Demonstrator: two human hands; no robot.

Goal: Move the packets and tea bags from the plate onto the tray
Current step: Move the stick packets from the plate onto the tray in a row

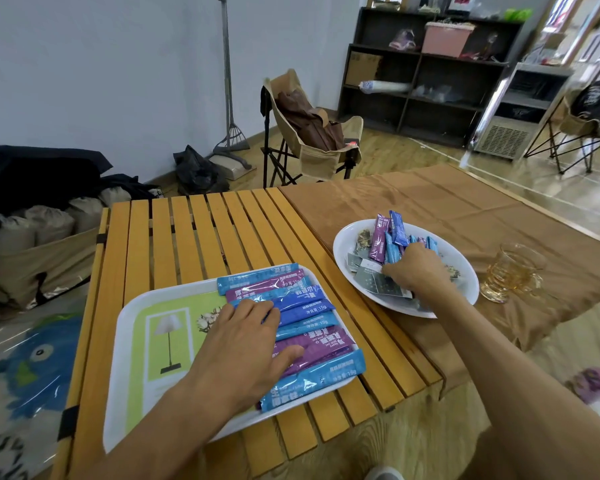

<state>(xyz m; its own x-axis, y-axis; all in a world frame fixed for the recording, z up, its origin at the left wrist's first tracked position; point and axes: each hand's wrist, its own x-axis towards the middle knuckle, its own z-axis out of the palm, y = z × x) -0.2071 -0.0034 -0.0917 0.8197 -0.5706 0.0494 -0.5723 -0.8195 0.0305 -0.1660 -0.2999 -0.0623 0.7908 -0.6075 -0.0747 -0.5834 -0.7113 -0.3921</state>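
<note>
Where the slatted wooden table (201,233) nears its front left corner, a white tray (132,344) with a green picture of a lamp lies flat; along the tray's right side a row of long packets (302,320), light blue, purple and dark blue, lies side by side, touching, the nearest one poking over the tray's front edge; the left hand (243,344) rests palm down on that row, fingers straight and slightly spread, thumb laid on a purple packet, gripping nothing; to the right, past the table's right edge, a brown cloth (430,202) covers the next surface; near the cloth's left edge sits a white plate (347,237) holding more blue and purple packets standing at its far side and grey square tea bags (374,280) at its near left; the right hand (416,268) reaches into the plate, fingers curled down among the packets and tea bags, though which one they have hold of I cannot tell; just beside the plate's right rim stands a glass cup (511,271) of amber liquid.
</note>
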